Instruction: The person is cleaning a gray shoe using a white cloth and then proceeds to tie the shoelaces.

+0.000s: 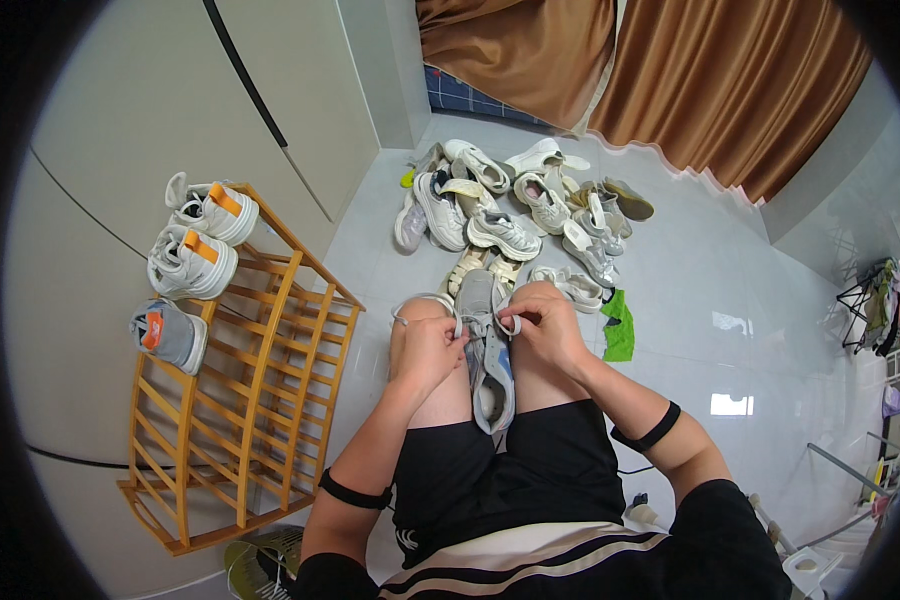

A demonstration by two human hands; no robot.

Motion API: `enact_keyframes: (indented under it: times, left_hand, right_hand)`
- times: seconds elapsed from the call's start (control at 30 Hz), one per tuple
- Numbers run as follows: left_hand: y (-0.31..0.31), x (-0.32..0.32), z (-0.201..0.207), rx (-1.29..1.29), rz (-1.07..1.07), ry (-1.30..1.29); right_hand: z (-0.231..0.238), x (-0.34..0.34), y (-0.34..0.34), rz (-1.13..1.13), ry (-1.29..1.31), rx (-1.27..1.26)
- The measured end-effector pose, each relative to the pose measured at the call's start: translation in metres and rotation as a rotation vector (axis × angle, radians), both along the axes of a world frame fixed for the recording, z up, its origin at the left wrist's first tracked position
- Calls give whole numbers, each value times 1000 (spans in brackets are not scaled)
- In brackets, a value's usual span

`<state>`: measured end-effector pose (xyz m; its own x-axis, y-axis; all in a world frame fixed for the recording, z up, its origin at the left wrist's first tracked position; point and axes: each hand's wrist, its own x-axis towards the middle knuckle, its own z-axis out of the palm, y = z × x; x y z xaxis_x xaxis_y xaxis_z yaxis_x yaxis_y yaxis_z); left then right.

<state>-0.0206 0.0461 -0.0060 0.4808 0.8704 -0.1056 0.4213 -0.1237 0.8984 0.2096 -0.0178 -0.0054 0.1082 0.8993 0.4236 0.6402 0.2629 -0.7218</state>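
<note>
A grey sneaker [492,385] with a blue patch rests between my knees, its toe pointing away and its opening toward me. My left hand [430,350] pinches a pale shoelace [402,308] at the shoe's left side, and a loop of it hangs over my left knee. On the other side my right hand [550,328] is closed, thumb against forefinger, on the lace by the eyelets. The lacing across the tongue is partly hidden by my fingers.
A wooden shoe rack [260,400] on the left carries white sneakers [192,262] and a grey one [168,335]. Ahead lies a heap of mostly white shoes [505,235], with a green cloth [618,325] beside it. Brown curtains [720,90] hang beyond.
</note>
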Motion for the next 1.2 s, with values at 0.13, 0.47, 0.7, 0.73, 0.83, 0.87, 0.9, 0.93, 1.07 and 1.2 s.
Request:
enact_keyframes:
  times: [0.13, 0.47, 0.7, 0.73, 0.83, 0.87, 0.9, 0.93, 1.07, 1.2]
  left_hand:
    - [0, 2, -2, 85, -24, 53]
    - [5, 3, -6, 148, -42, 94]
    - [9, 4, -28, 165, -12, 32]
    - [6, 8, -22, 250, -33, 84]
    - [-2, 15, -15, 421, -63, 156]
    - [-4, 16, -15, 507, -72, 176]
    - [-6, 16, -15, 507, -71, 177]
    - [-7, 16, -15, 553, -60, 156]
    - [-14, 17, -9, 514, -59, 166]
    - [-25, 19, 0, 501, -84, 204]
  right_hand:
    - [0, 3, -4, 15, 17, -23]
    - [-22, 5, 0, 11, 195, -113]
    - [-15, 5, 1, 105, 61, -93]
    - [-9, 5, 0, 114, -10, -70]
    - [5, 1, -8, 103, -26, -196]
    - [10, -1, -8, 110, -43, -178]
    - [14, -2, -9, 117, -59, -160]
    - [20, -4, -10, 118, -59, -159]
    - [30, -8, -10, 179, -118, -254]
    - [29, -10, -3, 217, -160, -238]
